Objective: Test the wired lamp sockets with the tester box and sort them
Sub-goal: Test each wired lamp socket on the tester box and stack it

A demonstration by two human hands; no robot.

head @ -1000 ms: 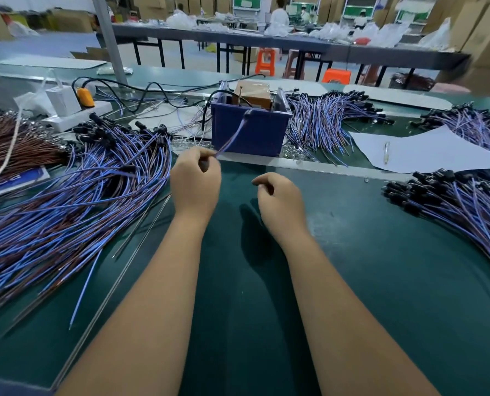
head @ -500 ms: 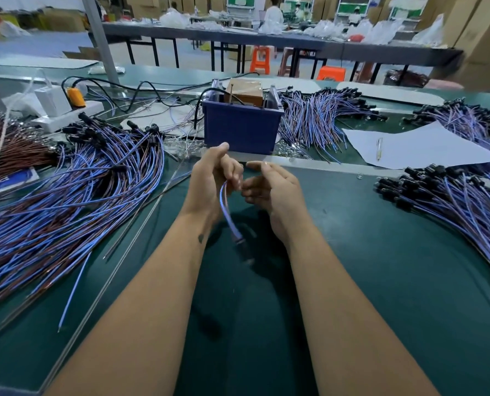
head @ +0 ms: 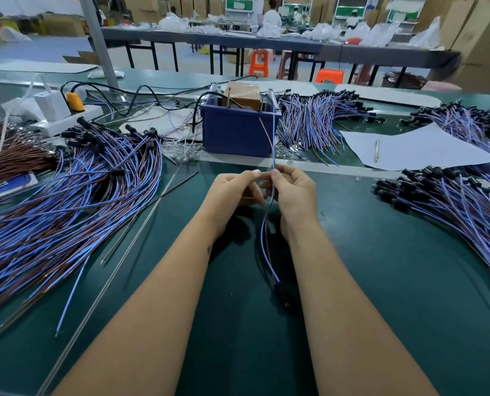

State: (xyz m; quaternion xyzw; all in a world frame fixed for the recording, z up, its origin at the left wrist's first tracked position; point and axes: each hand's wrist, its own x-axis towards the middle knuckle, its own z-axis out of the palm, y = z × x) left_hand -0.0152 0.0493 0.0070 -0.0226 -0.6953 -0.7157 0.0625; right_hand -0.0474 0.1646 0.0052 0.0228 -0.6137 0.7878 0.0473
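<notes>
Blue and brown leads of 1 wired lamp socket [head: 267, 241] run up between our 2 hands, and that is the piece in work at present. Our right hand [head: 293, 195] pinches the leads between thumb and fingertips just in front of the tester box [head: 238, 130], the free ends standing up toward the box's near right corner, while the black socket end hangs low between our forearms, close over the counter [head: 381, 281]. Our left hand [head: 232, 191] has its fingertips closed together beside the right; it seems to pinch 1 of the leads, though we cannot make out the strand in it. We judge the task well underway but far from finished: a large heap of wired sockets [head: 66, 201] lies to the left, another bundle [head: 452, 207] to the right, and 2 more piles [head: 318, 121] sit behind the box. Which heap is tested and which waits we cannot tell from here. The contacts on top of the box are mostly hidden by its wall and a cardboard piece, so we cannot see whether the ends touch anything. No lit lamp is visible. The right-hand bundle is cut off at the frame edge.
</notes>
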